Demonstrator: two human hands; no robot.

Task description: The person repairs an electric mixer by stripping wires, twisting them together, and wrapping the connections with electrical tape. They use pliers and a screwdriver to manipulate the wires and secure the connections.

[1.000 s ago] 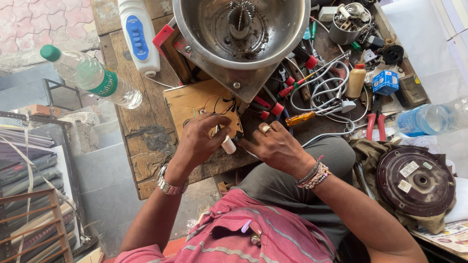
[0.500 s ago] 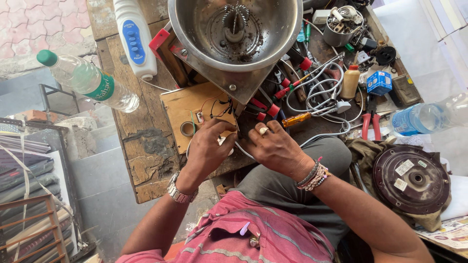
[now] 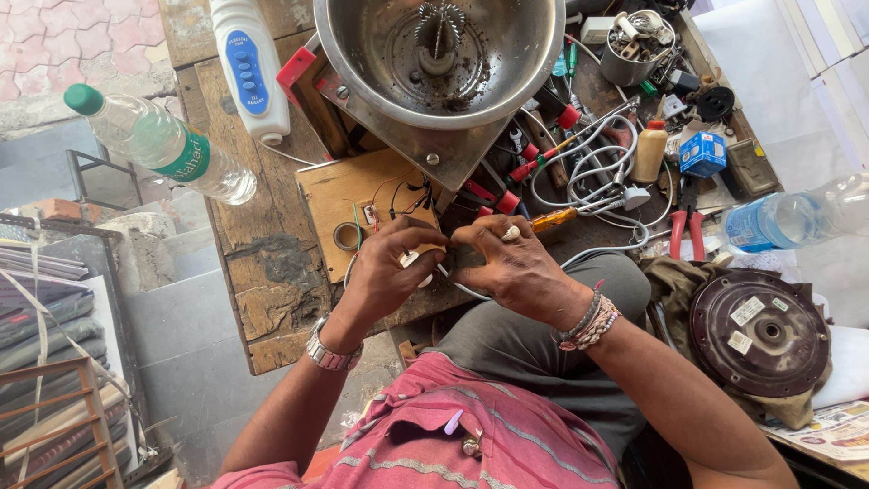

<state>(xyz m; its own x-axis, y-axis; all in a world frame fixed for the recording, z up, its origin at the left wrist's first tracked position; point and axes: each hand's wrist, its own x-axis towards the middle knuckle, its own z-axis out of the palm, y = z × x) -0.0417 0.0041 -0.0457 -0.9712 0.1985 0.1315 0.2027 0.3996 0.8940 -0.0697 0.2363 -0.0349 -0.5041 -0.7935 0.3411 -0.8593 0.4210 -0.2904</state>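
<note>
My left hand (image 3: 385, 272) and my right hand (image 3: 511, 267) meet over the front edge of a worn wooden workbench (image 3: 262, 263). Between the fingers of both hands is a small white plug-like part (image 3: 415, 264) with a thin white wire (image 3: 466, 290) running from it under my right hand. Just beyond the hands lies a wooden board (image 3: 339, 195) carrying thin wires and a roll of tape (image 3: 346, 236). A watch is on my left wrist, beaded bands on my right.
A big steel bowl (image 3: 439, 54) on a metal base stands at the back. Around it lie a white device (image 3: 249, 63), a plastic bottle (image 3: 158, 145), red-handled pliers (image 3: 685, 226), coiled white cable (image 3: 588, 172), a tan bottle (image 3: 648, 152), a second bottle (image 3: 787, 217) and a round dark motor cover (image 3: 760, 330).
Both hands have drawn closer together over the bench edge, and the fingers have shifted around the small white part. The camera view has moved slightly.
</note>
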